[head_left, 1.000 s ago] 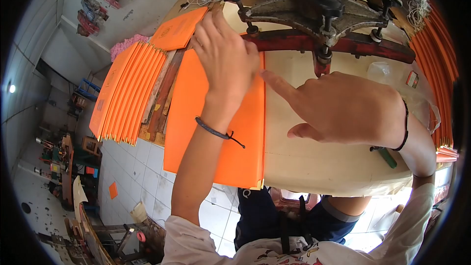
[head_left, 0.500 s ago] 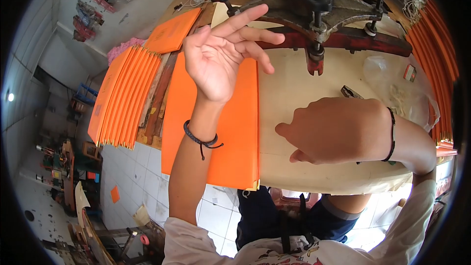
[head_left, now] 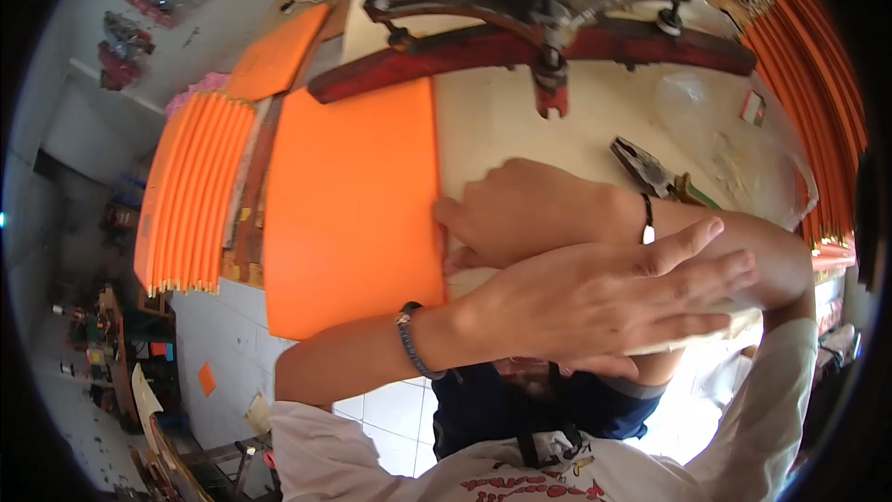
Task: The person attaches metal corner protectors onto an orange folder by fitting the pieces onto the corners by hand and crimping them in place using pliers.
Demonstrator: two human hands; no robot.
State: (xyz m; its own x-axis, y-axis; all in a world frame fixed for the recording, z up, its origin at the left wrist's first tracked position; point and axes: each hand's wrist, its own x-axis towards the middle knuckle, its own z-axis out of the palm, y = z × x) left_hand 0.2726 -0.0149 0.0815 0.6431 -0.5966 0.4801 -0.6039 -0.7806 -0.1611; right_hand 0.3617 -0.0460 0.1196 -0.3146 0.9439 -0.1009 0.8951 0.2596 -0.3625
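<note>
Swung across since half a second ago, our left hand [head_left: 595,302] has left the orange folder [head_left: 353,204] and now reaches rightward over our right forearm. Our right hand [head_left: 525,204] has come up to the folder's right edge, and the pliers [head_left: 641,165] lie more fully in sight. Our left fingers are spread wide, gripping nothing we can see. Our right fingers are curled inward, their tips at that edge; we cannot tell whether they pinch it or merely touch.

The folder lies flat to the left of our right hand, its far end meeting the red bar [head_left: 418,56] in view and its near left corner showing against the floor tiles [head_left: 223,335]. To its left, the row of folders [head_left: 190,195] stands near the wooden strip [head_left: 251,167]. Pale tabletop [head_left: 502,116] stretches from the folder's right edge to the pliers, with the clear plastic bag [head_left: 743,163] just beyond them. Farther right, we have the second stack [head_left: 808,121] bounding that side.
</note>
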